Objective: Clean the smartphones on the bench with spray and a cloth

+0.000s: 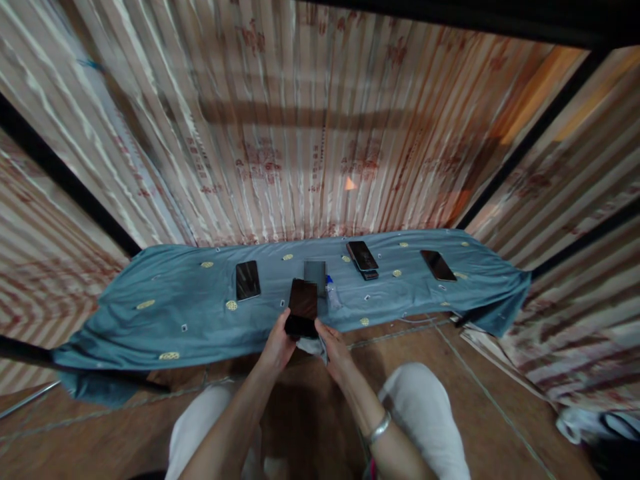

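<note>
Left hand [278, 347] closed on lower left edge of phone [302, 308], fingers wrapped under, thumb on the rim. Right hand [334, 352] curled at lower right corner of the same phone, also pinching a white cloth [311, 345] bunched just below it. Both grips firm, no visible gap. Phone held tilted, dark screen up, long axis running away from the fingers toward the wall, lower end in both hands. Left hand looked slightly nearer, carrying more of the body; right more on the cloth.

Just beyond phone's far end: blurred box [315, 277] and small bottle [333, 293], near but apart. Further out on blue sheet [165, 313]: one phone [247, 280] off to the left, stacked pair [363, 259] to the right, last one [438, 265] far right, all flat, screens dark, well apart. Knees in white below, bangle [379, 427] on right wrist.
</note>
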`<state>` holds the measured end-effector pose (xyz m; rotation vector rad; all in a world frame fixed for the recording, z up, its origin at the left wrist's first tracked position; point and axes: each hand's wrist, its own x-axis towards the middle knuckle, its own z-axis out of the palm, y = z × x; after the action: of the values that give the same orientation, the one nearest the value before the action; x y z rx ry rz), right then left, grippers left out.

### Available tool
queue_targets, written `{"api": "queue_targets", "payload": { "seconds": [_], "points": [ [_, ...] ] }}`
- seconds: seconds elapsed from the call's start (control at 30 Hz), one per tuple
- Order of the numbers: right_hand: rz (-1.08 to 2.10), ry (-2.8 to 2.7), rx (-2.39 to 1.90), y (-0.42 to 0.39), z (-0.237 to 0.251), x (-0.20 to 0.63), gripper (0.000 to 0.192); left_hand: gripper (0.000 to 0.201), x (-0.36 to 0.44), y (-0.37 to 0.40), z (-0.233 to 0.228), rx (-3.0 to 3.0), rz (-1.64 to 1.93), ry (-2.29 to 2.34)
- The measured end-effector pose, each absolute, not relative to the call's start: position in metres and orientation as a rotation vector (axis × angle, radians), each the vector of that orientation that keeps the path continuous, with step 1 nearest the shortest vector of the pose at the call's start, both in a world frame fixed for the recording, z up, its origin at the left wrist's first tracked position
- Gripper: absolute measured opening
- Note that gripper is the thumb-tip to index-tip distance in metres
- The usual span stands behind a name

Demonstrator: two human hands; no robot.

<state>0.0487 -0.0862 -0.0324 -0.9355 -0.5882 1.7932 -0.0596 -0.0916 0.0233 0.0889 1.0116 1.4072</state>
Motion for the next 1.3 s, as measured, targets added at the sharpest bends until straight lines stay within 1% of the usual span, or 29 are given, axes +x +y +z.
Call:
{"api": "queue_targets", "payload": {
  "seconds": [0.1, 0.23, 0.4, 0.53, 0.67, 0.73, 0.8, 0.87, 0.97, 1.1, 1.2, 1.3],
  "points": [
    [1.772, -0.575, -1.05, -0.09, -0.026, 0.049, 0.042, 0.023, -0.061, -0.089, 0.023, 0.038, 1.402, 1.057],
    [1.781, -0.634, -1.048, -0.097, -0.031, 0.053, 0.042, 0.016, -0.064, -0.084, 0.022, 0.022, 1.473, 1.042],
    [1.871, -0.523, -1.047, -0.102, -0.04, 0.068, 0.036, 0.019, -0.065, -0.074, 0.019, -0.015, 1.518, 1.056],
    [1.857, -0.493, -1.042, -0.095, -0.041, 0.077, 0.037, 0.018, -0.064, -0.065, 0.015, -0.045, 1.511, 1.08],
    [1.821, -0.719, -1.09, -0.077, -0.035, 0.087, 0.041, 0.016, -0.064, -0.055, 0.013, -0.041, 1.535, 1.067],
    [1.67, -0.919, -1.128, -0.063, -0.029, 0.094, 0.033, 0.015, -0.063, -0.049, 0.013, -0.037, 1.551, 1.064],
    [1.378, -1.098, -1.178, -0.046, -0.021, 0.104, 0.015, 0.015, -0.061, -0.044, 0.013, -0.022, 1.555, 1.057],
    [1.154, -1.2, -1.23, -0.03, -0.012, 0.113, 0.015, 0.015, -0.059, -0.037, 0.012, -0.004, 1.542, 1.058],
    [1.044, -1.317, -1.295, -0.011, -0.001, 0.118, 0.014, 0.016, -0.053, -0.027, 0.01, 0.044, 1.544, 1.039],
    [1.144, -1.368, -1.196, 0.001, 0.001, 0.107, 0.006, 0.015, -0.046, -0.012, 0.009, 0.106, 1.537, 1.004],
    [1.355, -1.253, -1.18, 0.001, -0.007, 0.095, 0.015, 0.015, -0.045, -0.002, 0.005, 0.126, 1.512, 0.999],
    [1.693, -0.97, -1.122, -0.003, -0.015, 0.086, 0.025, 0.015, -0.045, 0.007, -0.002, 0.114, 1.47, 1.021]
  ]
}}
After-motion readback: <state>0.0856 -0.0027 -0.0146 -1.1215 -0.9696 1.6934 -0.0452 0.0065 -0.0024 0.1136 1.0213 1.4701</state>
